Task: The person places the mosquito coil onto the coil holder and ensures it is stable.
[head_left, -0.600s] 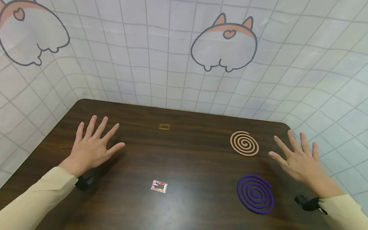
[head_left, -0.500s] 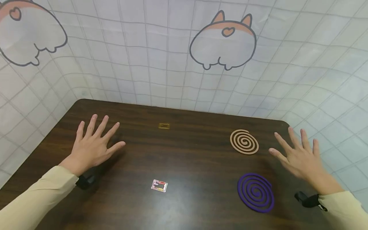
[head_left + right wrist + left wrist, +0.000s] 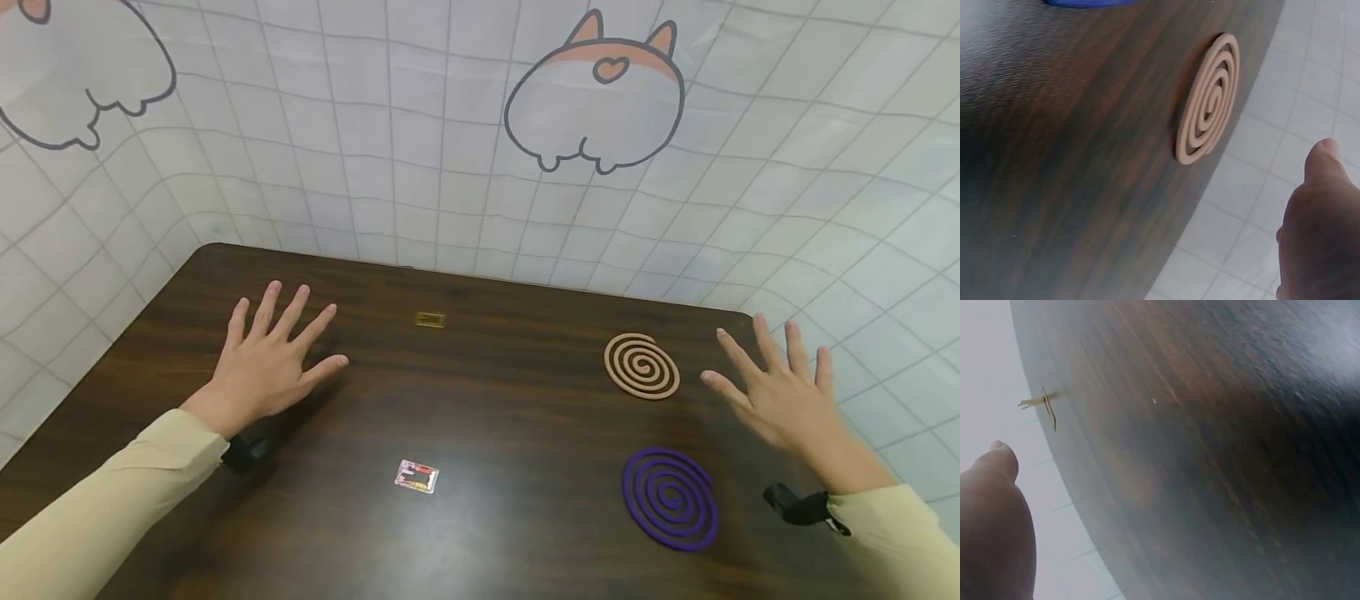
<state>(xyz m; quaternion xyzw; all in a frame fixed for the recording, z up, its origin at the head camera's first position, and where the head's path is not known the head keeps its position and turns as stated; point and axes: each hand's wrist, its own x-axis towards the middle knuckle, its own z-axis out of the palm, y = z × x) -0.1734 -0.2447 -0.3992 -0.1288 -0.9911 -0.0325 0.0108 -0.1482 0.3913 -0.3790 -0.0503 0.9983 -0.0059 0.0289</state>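
My left hand (image 3: pixel 262 367) hovers over the left part of the table with fingers spread, holding nothing. My right hand (image 3: pixel 787 408), also spread and holding nothing, is at the right edge. Nearest to it lies a flat tan spiral coil (image 3: pixel 642 367), seen in the right wrist view too as a tan coil (image 3: pixel 1213 103). Closer to me is a purple spiral coil (image 3: pixel 671 498). A small gold rectangular piece (image 3: pixel 431 320) sits near the back edge; from the left wrist it shows thin gold parts (image 3: pixel 1047 406) sticking up. A small card-like piece with colourful print (image 3: pixel 407 472) lies front centre.
The dark wood table (image 3: pixel 487 400) has rounded back corners. Behind it and along both sides hangs a white gridded curtain (image 3: pixel 450 167) with cartoon animal prints. Black straps with small devices sit on both wrists.
My left hand has shifted slightly right and away from me. The right hand stays nearly in place. The whole head view has tilted a little; the pieces on the table have not moved.
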